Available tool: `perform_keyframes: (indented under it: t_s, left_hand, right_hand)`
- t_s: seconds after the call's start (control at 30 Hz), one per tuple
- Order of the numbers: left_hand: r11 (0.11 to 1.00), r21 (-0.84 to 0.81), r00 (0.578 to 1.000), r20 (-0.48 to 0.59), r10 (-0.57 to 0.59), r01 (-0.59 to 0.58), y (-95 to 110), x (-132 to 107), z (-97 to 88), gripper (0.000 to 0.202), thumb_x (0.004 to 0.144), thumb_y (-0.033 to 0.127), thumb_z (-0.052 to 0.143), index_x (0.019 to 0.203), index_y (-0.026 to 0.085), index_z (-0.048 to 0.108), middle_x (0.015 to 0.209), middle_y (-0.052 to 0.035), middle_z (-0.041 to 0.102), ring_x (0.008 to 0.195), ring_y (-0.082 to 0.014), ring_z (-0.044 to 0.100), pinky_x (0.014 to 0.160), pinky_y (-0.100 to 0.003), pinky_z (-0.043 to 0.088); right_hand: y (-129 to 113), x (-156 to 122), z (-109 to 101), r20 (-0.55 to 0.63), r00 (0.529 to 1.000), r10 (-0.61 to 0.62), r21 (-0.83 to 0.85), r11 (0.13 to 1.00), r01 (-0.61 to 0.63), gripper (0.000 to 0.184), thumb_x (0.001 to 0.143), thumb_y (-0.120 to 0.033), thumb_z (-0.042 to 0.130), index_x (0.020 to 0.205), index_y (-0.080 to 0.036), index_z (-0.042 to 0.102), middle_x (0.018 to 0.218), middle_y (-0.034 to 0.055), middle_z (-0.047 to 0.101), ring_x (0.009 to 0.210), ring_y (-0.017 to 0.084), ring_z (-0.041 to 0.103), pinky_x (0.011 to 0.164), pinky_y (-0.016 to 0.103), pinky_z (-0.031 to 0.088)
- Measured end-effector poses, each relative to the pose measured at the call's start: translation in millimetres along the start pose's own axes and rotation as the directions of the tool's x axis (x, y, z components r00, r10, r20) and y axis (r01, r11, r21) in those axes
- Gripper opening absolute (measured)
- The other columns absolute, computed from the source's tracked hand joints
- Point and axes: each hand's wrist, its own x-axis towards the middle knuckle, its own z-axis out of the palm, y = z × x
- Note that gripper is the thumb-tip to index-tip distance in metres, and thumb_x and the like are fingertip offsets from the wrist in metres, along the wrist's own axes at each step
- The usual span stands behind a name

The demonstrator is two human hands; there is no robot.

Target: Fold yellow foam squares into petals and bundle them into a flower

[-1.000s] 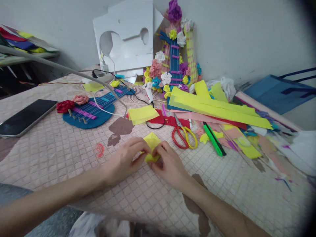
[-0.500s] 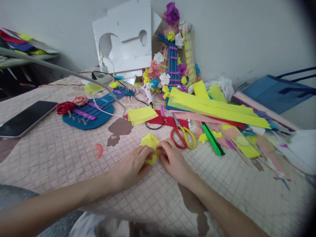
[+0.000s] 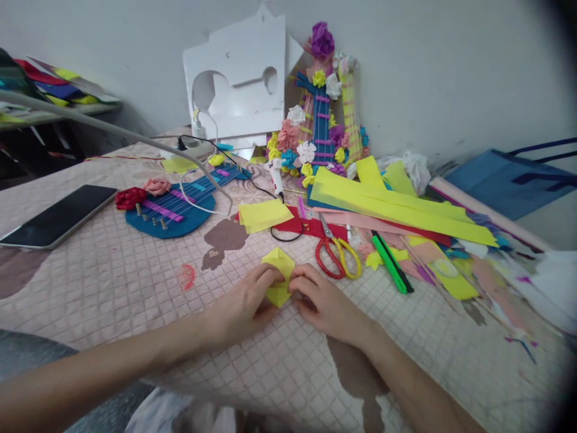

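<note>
A small folded piece of yellow paper (image 3: 279, 260) lies low over the quilted tablecloth, between my two hands. My left hand (image 3: 247, 300) is closed on its left side, thumb below and fingers curled over the front. At the right edge, my right hand (image 3: 322, 300) pinches the same paper with bent fingers. The lower part of the paper shows a creased, pointed end. Just beyond my right hand lie scissors (image 3: 337, 255) with one red and one yellow handle. Behind the paper rests a flat yellow sheet (image 3: 265, 215) on red material (image 3: 291, 221).
A green utility knife (image 3: 391, 263), long yellow strips (image 3: 387, 201) and scraps spread over the right side. At the left are a blue paper guitar (image 3: 180, 210) and a tablet (image 3: 61, 213). A white glue gun (image 3: 276, 177) stands before flower-decorated guitars (image 3: 321, 126), its cord crossing the table.
The whole view has shifted, so everything appears slightly further right and lower. Both hands keep hold of the yellow paper, with only slight finger movement.
</note>
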Motion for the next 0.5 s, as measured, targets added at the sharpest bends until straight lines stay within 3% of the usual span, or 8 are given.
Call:
perform_keyframes:
  t_s: [0.27,0.5]
  left_hand:
    - [0.997,-0.073,0.998,-0.061,-0.033,0.029,2.2,-0.4,-2.4,0.041,0.074,0.006,0.057,0.11,0.022,0.044,0.121,-0.008,0.041,0.112,-0.0201,0.047,0.094,-0.037,0.046]
    - [0.993,0.115,0.994,-0.112,-0.015,0.028,5.8,-1.3,-3.2,0.039,0.069,0.009,0.064,0.103,0.02,0.046,0.112,-0.0067,0.048,0.108,-0.0225,0.046,0.093,-0.04,0.043]
  right_hand:
    - [7.1,0.8,7.1,-0.017,0.994,-0.104,-0.282,0.955,0.095,0.016,0.088,-0.012,0.045,0.094,-0.019,0.058,0.102,0.0099,0.055,0.093,0.021,0.055,0.079,0.038,0.05]
    - [8.2,2.6,7.5,-0.012,0.996,-0.092,-0.293,0.952,0.084,0.014,0.09,-0.016,0.046,0.095,-0.016,0.059,0.101,0.0103,0.057,0.093,0.021,0.056,0.081,0.038,0.05]
